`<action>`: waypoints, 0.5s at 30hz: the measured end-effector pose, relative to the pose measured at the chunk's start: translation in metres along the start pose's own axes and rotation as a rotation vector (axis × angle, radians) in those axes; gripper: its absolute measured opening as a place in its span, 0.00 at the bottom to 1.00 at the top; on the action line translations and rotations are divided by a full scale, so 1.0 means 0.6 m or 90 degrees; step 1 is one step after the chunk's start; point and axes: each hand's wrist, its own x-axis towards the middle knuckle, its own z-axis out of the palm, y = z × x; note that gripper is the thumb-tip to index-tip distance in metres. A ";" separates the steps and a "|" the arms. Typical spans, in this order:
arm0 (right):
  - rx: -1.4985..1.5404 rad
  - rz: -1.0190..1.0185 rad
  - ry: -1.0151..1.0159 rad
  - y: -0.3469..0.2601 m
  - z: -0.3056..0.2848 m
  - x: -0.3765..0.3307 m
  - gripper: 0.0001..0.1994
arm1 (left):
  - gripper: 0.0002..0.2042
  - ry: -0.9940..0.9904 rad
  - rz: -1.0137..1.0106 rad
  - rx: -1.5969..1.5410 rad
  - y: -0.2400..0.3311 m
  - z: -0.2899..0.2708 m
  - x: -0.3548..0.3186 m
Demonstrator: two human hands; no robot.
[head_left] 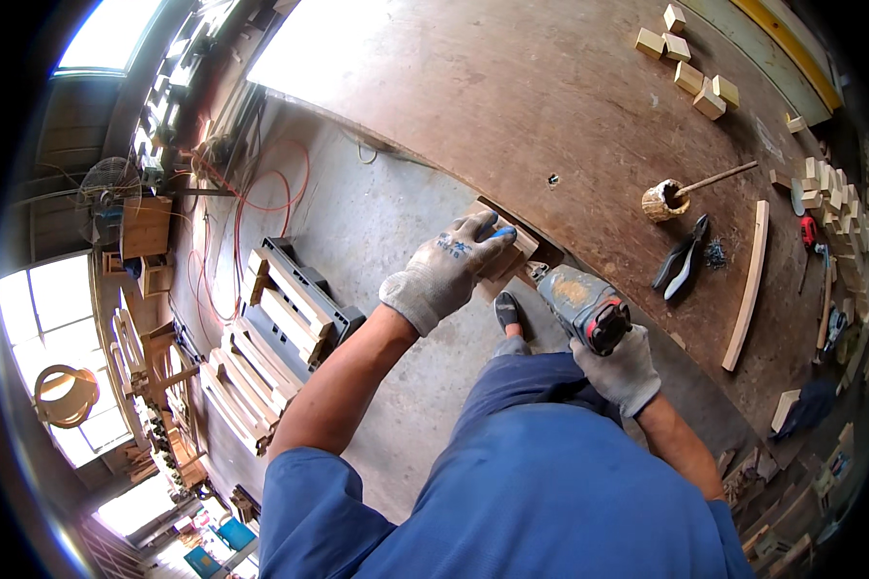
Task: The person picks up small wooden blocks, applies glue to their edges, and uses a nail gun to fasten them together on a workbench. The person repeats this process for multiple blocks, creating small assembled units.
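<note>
Left hand (442,266), gloved, is partly curled over a wooden piece (524,243), fingers across its top; its thumb is hidden. The piece is located at the near edge of the bench (589,203); whether it bears on the bench cannot be determined. Right hand (620,372), also gloved, is wrapped around the grip of a power tool (577,297), its nose directed at the piece; contact at the tip cannot be confirmed. On the bench, inward of the near edge and right of the tool, are pliers (686,259) with handles spread, a small pile of dark fasteners (714,255) just beside them, and a curved wooden strip (747,289). Farther in stands a rough pot (662,201) with a stick (722,178) leaning out. Loose wooden blocks (687,77) lie near the far edge; stacked blocks (833,196) occupy the right end, near a red-handled screwdriver (808,232).
</note>
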 end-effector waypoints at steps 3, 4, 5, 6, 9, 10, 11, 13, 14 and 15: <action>0.000 -0.002 -0.001 -0.011 -0.006 0.003 0.13 | 0.25 -0.004 -0.006 0.004 0.002 -0.001 0.001; 0.000 -0.006 0.005 -0.011 -0.005 0.004 0.13 | 0.25 -0.005 -0.008 0.006 0.002 0.000 0.001; 0.000 -0.009 0.012 -0.011 -0.004 0.004 0.12 | 0.25 -0.006 -0.009 0.008 0.001 0.001 0.001; 0.000 -0.013 0.019 -0.010 -0.003 0.004 0.12 | 0.25 -0.005 -0.009 0.005 0.000 0.003 0.001; 0.017 -0.002 0.027 -0.008 0.000 0.002 0.12 | 0.25 -0.009 -0.015 0.004 0.002 0.003 0.002; 0.019 0.005 0.022 -0.006 0.000 0.002 0.12 | 0.24 -0.017 -0.023 0.009 0.007 -0.002 0.003; 0.021 0.012 0.016 -0.004 0.000 0.001 0.12 | 0.24 -0.024 -0.031 0.014 0.010 -0.005 0.003; 0.024 0.019 0.012 -0.004 0.000 0.000 0.12 | 0.24 -0.016 -0.019 0.014 0.006 -0.003 0.002; 0.027 0.020 0.013 -0.005 0.000 0.000 0.12 | 0.24 -0.012 -0.013 0.014 0.004 -0.002 0.001; 0.029 0.020 0.015 -0.007 0.000 0.001 0.12 | 0.24 -0.012 -0.013 0.014 0.002 0.000 0.001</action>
